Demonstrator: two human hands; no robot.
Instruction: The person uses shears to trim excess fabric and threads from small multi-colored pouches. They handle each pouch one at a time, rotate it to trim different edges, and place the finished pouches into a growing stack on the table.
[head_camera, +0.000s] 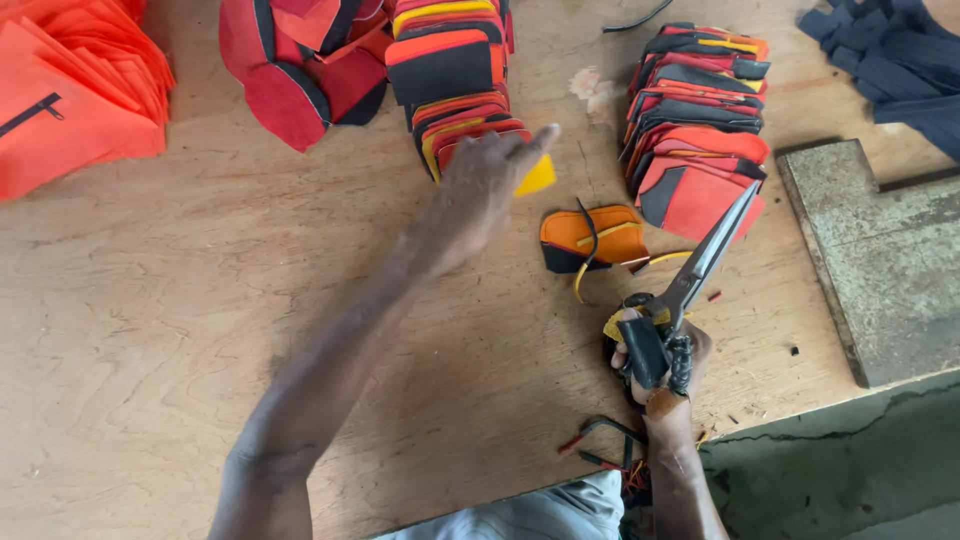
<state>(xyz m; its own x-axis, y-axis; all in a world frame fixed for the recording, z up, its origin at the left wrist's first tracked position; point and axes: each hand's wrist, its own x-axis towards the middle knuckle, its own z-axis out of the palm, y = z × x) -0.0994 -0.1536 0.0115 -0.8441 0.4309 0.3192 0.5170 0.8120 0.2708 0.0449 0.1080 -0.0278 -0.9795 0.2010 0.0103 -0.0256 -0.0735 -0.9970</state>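
My left hand reaches across the wooden table to a fanned row of red, orange and black fabric pieces. Its fingers close on a yellow-edged piece at the near end of that row. My right hand rests near the table's front edge and grips large tailor's scissors by their wrapped handles, the blades closed and pointing up and right. An orange and black piece with yellow trim lies flat between my two hands.
A second row of red and black pieces lies at the right. Red curved pieces and orange zippered panels sit at the back left. Dark blue cloth and a grey slab lie at the right. Trimmed scraps lie by the front edge.
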